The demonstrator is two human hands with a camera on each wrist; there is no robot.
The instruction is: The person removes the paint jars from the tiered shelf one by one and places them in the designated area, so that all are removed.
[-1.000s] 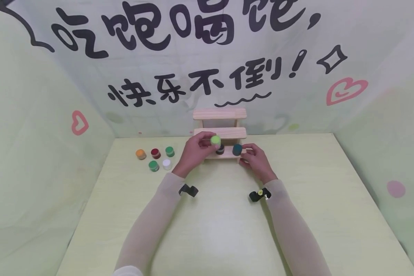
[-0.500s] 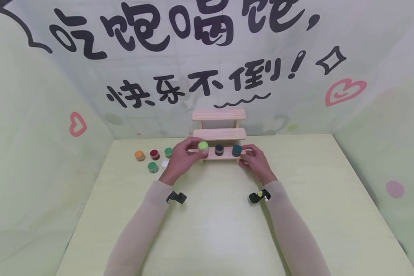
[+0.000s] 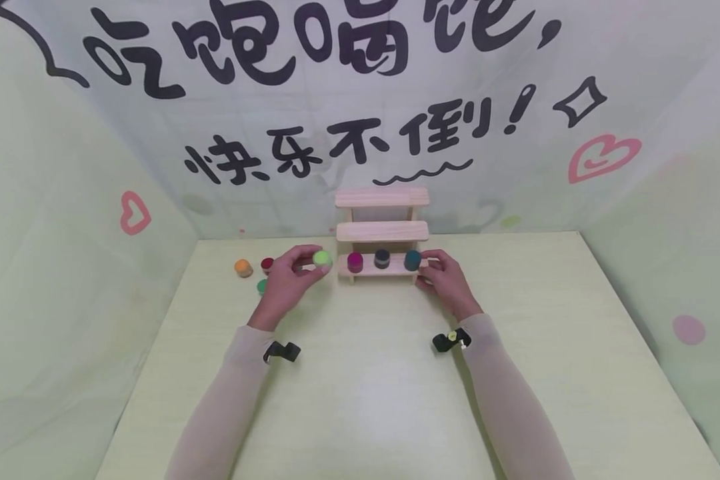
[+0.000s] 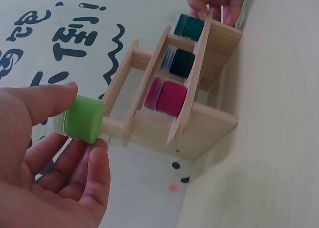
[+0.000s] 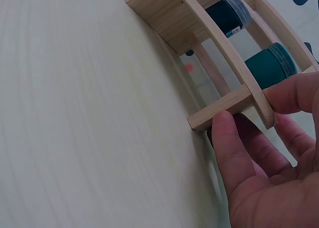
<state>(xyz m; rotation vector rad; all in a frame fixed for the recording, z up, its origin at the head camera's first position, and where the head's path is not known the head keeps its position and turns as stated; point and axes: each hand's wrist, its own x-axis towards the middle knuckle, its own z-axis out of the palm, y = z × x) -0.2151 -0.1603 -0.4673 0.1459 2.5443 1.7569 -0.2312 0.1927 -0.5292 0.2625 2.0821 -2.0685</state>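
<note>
My left hand (image 3: pixel 289 280) pinches a small light-green paint jar (image 4: pixel 84 118) between thumb and fingers, just left of a three-tier wooden display stand (image 3: pixel 382 231). On the stand's lowest step sit a magenta jar (image 3: pixel 355 262), a black-looking jar (image 3: pixel 382 259) and a teal jar (image 3: pixel 413 261), left to right. My right hand (image 3: pixel 450 283) holds the right end of that step, beside the teal jar. In the right wrist view, its fingers (image 5: pixel 232 153) press the stand's side leg and the step's rounded end.
Left of the stand, an orange-lidded jar (image 3: pixel 243 268), a dark red jar (image 3: pixel 267 265) and a green jar (image 3: pixel 262 287) stand on the table (image 3: pixel 366 400), the last two partly behind my left hand. A printed cloth (image 3: pixel 276 200) hangs close behind the stand.
My left hand has moved left with the light-green jar, from in front of the lowest step to beyond its left end, uncovering the magenta jar. My right hand has stayed put.
</note>
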